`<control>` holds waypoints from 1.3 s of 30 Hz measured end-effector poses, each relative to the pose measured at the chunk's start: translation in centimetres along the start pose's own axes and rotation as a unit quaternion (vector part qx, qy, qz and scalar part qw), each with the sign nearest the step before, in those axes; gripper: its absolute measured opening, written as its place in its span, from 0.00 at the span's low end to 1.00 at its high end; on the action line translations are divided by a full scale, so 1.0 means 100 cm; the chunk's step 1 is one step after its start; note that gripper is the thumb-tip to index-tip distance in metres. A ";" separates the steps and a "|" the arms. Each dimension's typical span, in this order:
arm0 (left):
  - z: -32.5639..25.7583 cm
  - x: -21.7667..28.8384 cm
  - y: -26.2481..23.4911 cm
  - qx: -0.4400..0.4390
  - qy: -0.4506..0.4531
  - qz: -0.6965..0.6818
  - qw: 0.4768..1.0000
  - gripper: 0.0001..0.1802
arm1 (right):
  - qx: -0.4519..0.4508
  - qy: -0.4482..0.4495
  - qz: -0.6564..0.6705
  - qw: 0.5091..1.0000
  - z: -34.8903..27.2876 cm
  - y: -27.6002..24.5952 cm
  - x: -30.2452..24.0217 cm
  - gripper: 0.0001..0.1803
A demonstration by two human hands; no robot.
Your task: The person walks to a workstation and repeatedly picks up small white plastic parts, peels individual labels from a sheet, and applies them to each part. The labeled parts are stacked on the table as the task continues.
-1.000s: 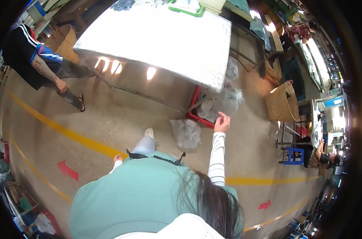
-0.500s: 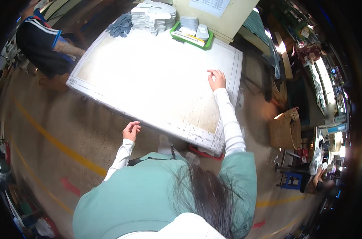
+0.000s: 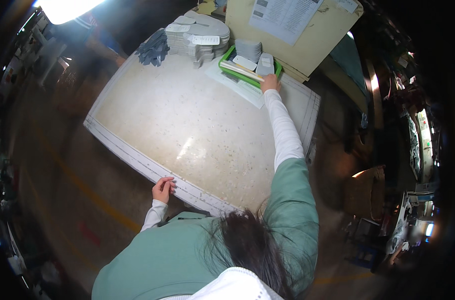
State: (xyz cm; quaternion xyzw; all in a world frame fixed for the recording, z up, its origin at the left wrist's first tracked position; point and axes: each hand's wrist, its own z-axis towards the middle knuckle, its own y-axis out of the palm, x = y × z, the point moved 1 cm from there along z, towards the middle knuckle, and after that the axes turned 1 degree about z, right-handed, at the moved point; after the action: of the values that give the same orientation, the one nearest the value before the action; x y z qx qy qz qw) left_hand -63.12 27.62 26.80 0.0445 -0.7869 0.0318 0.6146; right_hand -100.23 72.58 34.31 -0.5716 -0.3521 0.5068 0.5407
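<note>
At the far right of the table (image 3: 187,115), the right hand (image 3: 271,83) is at the near right corner of a green tray (image 3: 241,76), its grasp impossible to tell, while the left hand (image 3: 163,190), fingers loosely curled and free, hovers by the near edge, and stacked grey pieces (image 3: 207,42) stand left of the tray.

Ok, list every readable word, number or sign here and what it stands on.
None reads clearly:
Printed sheet on the cream panel: too small to read.
White label on the grey stack: too small to read.
Fine print along the table border: too small to read.
</note>
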 end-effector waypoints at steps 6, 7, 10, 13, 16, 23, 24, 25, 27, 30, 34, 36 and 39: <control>0.017 0.015 0.016 -0.039 -0.061 -0.022 0.997 0.11 | 0.113 0.014 0.174 0.978 0.009 -0.041 0.019 0.10; 0.023 0.021 0.021 -0.045 -0.078 -0.033 0.995 0.12 | 0.105 0.010 0.186 0.977 0.003 -0.049 0.017 0.11; 0.043 0.046 0.045 -0.089 -0.147 -0.125 0.977 0.15 | 0.182 -0.165 0.189 0.951 -0.041 -0.065 -0.004 0.12; 0.066 0.077 0.078 -0.152 -0.155 -0.217 0.952 0.26 | 0.235 -0.239 0.240 0.911 -0.118 -0.068 -0.036 0.17; 0.082 0.107 0.115 -0.225 -0.095 -0.312 0.918 0.34 | 0.210 -0.269 0.236 0.910 -0.202 -0.069 -0.072 0.25; 0.086 0.117 0.112 -0.136 -0.079 -0.371 0.915 0.27 | 0.059 -0.389 0.245 0.886 -0.321 -0.066 -0.149 0.29; 0.082 0.112 0.096 -0.101 -0.080 -0.352 0.927 0.26 | 0.030 -0.399 0.275 0.874 -0.324 -0.066 -0.154 0.28; 0.076 0.106 0.077 -0.078 -0.073 -0.343 0.933 0.26 | 0.003 -0.408 0.304 0.861 -0.327 -0.067 -0.157 0.27; 0.064 0.097 0.037 -0.053 -0.058 -0.361 0.929 0.27 | -0.036 -0.393 0.345 0.851 -0.328 -0.065 -0.165 0.24; 0.037 0.086 -0.019 -0.005 -0.034 -0.362 0.931 0.26 | -0.074 -0.287 0.424 0.856 -0.333 -0.051 -0.193 0.24; -0.002 0.069 -0.076 0.074 -0.018 -0.358 0.931 0.29 | -0.331 -0.196 0.572 0.725 -0.349 -0.025 -0.251 0.23; -0.013 0.058 -0.095 0.114 -0.003 -0.366 0.924 0.25 | -0.398 -0.217 0.564 0.690 -0.355 -0.011 -0.288 0.25; -0.036 0.049 -0.138 0.179 0.003 -0.380 0.908 0.25 | -0.456 -0.284 0.557 0.634 -0.383 0.009 -0.356 0.27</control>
State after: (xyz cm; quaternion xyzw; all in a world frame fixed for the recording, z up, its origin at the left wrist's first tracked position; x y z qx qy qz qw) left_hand -59.35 14.14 32.41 0.4491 -0.6898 -0.0636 0.5643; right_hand -72.09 28.60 36.76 -0.6609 -0.2895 0.6240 -0.3001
